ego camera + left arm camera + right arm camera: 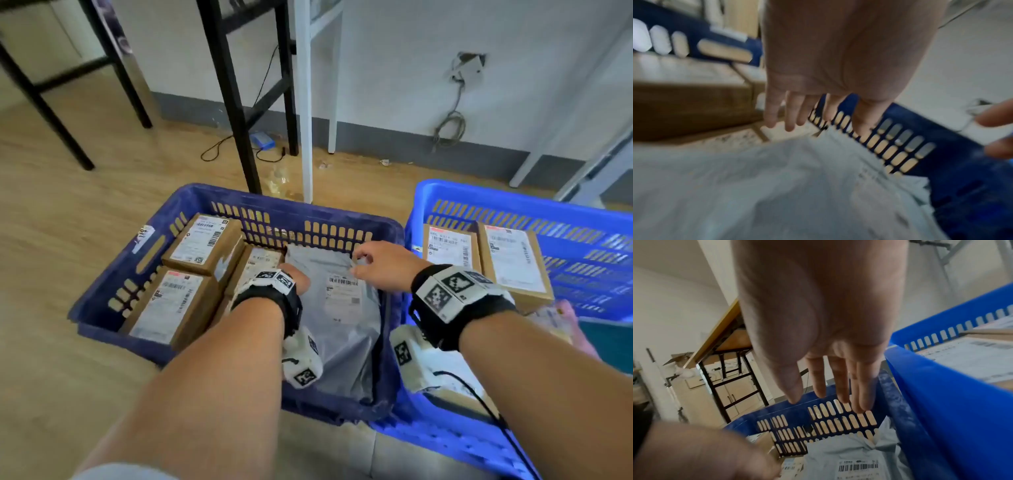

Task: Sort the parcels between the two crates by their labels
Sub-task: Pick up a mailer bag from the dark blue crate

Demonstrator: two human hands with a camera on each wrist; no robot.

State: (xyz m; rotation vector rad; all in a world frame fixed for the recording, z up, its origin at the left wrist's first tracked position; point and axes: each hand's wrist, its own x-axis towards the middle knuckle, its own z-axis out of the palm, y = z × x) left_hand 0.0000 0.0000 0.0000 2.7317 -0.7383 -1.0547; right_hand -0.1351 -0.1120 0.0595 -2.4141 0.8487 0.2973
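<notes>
- Landmark: dark blue crate [102, 308], standing on the floor.
- Grey mailer bag [339, 329]: lies inside the dark blue crate at its right end, label up, beside the cardboard boxes [202, 243].
- Left hand [838, 56]: over the bag, fingers straight, holding nothing.
- Right hand [818, 313]: above the bag's far edge, fingers extended, holding nothing.
- Bright blue crate [582, 219]: just right of the dark blue crate, containing labelled boxes.
</notes>
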